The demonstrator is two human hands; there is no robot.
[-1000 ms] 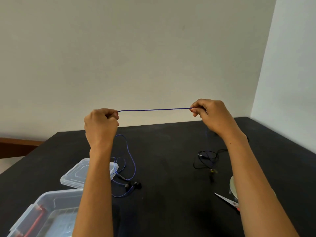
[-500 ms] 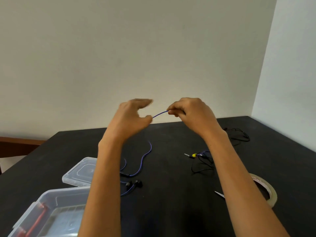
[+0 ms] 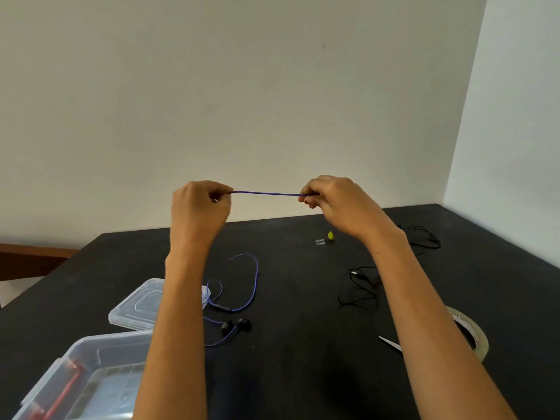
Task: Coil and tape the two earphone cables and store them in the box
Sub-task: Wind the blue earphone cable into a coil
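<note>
Left hand (image 3: pixel 200 207) and right hand (image 3: pixel 330 201) each pinch thin blue earphone cable (image 3: pixel 266 194). Short span taut between them, raised above matt black desk (image 3: pixel 303 374); likely sizing loop for coiling. Remainder trails onto desk. Thin black earphone cable (image 3: pixel 357 286) lies uncoiled, right. Clear plastic box (image 3: pixel 91 374) open, near left; contents unclear. Plain pale walls behind.

The blue earphone cable (image 3: pixel 266 194) vanishes into my left hand (image 3: pixel 200 207) and right hand (image 3: pixel 333 201). My right forearm (image 3: pixel 424 313) hides all of the scissors (image 3: pixel 391 343) but a blade tip, plus part of the tape roll (image 3: pixel 480 338) and black earphone cable (image 3: pixel 353 272). The box (image 3: pixel 88 344) runs off the bottom-left corner. The yellow bit (image 3: pixel 330 235) is too small to name.
</note>
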